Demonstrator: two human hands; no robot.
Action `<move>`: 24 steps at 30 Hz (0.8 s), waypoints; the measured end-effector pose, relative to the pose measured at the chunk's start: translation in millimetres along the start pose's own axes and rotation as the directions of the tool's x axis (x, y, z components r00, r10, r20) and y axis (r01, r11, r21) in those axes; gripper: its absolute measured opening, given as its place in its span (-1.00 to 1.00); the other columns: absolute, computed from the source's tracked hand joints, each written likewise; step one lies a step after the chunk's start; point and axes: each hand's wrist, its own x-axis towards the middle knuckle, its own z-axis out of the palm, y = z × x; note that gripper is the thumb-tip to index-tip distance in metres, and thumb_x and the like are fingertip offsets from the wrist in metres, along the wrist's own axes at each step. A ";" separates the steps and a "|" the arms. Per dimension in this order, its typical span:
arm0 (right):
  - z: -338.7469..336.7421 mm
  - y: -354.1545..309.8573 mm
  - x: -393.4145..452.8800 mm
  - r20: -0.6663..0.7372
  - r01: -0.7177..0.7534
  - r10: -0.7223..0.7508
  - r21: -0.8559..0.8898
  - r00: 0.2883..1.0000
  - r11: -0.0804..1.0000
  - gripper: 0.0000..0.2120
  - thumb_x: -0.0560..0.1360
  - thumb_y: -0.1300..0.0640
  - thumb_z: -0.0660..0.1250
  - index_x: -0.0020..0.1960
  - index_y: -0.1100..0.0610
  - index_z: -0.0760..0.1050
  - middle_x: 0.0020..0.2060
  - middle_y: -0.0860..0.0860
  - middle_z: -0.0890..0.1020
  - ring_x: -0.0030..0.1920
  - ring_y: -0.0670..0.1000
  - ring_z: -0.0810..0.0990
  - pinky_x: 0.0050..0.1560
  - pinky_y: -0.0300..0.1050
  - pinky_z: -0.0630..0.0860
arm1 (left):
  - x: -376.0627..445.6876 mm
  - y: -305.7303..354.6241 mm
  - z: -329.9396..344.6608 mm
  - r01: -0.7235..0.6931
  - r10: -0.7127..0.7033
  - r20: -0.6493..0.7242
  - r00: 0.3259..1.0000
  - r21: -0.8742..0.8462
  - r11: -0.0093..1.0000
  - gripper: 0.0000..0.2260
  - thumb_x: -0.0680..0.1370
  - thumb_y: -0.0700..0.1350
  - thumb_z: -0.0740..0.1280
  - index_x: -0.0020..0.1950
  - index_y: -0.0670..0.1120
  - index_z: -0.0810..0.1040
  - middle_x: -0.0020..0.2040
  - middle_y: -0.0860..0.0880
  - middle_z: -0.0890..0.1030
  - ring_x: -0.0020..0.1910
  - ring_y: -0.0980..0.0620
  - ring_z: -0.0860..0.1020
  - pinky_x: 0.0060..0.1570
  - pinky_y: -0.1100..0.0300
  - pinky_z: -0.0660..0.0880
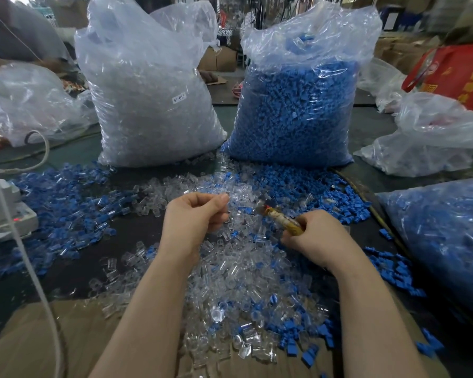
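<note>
My left hand [194, 216] hovers over a heap of clear plastic pieces [230, 279] with its fingers curled; thumb and forefinger are pressed together, and I cannot make out what, if anything, sits between them. My right hand [316, 236] grips a small tool with a yellowish patterned handle [283, 221], its tip pointing up-left toward the left hand. Loose blue plastic pieces [306, 186] lie mixed with the clear ones across the dark table [137, 230].
A big bag of clear pieces [148, 105] and one of blue pieces [295, 110] stand behind the heap. Another blue-filled bag [443, 236] lies right. Cardboard [74, 336] covers the near edge. A white cable [28, 257] and white device [8, 211] sit left.
</note>
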 end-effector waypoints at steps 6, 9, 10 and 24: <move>1.5 -4.9 -0.1 -0.006 0.056 -0.057 -0.164 0.998 0.985 -0.81 0.43 -0.04 0.45 -0.21 0.05 0.54 -0.33 0.03 0.58 -0.32 0.03 0.56 -0.38 -0.15 0.36 | -0.3 -0.6 -0.4 -0.002 0.003 0.005 1.000 -0.011 1.000 -0.86 0.46 -0.15 0.49 -0.11 -0.21 0.62 -0.34 -0.03 0.67 -0.40 0.15 0.60 -0.39 0.34 0.53; 6.8 -7.4 0.9 -0.061 0.044 -0.058 -0.209 0.996 0.977 -0.87 0.43 0.02 0.43 -0.19 0.05 0.53 -0.33 0.04 0.56 -0.32 0.05 0.55 -0.39 -0.15 0.34 | -0.5 -1.6 0.0 -0.002 0.002 0.014 1.000 0.001 1.000 -0.83 0.46 -0.13 0.50 -0.08 -0.22 0.62 -0.32 -0.04 0.68 -0.38 0.14 0.62 -0.37 0.33 0.54; 8.7 -7.8 1.4 -0.075 0.045 -0.062 -0.216 0.995 0.975 -0.88 0.43 0.04 0.42 -0.18 0.05 0.53 -0.32 0.04 0.56 -0.32 0.05 0.55 -0.39 -0.16 0.34 | -0.5 -1.8 0.1 0.000 0.000 0.016 1.000 0.002 1.000 -0.82 0.45 -0.13 0.50 -0.07 -0.22 0.62 -0.32 -0.04 0.69 -0.37 0.14 0.62 -0.37 0.33 0.54; 19.3 -13.5 1.8 -0.328 0.187 -0.108 0.219 0.938 0.958 -0.87 0.47 0.07 0.39 -0.18 -0.03 0.44 -0.28 -0.10 0.56 -0.25 -0.03 0.54 -0.33 -0.12 0.41 | -4.4 -0.7 7.8 0.032 -0.029 0.065 0.997 -0.051 0.998 -0.92 0.46 -0.19 0.49 -0.11 -0.17 0.64 -0.31 -0.04 0.69 -0.35 0.13 0.64 -0.36 0.33 0.54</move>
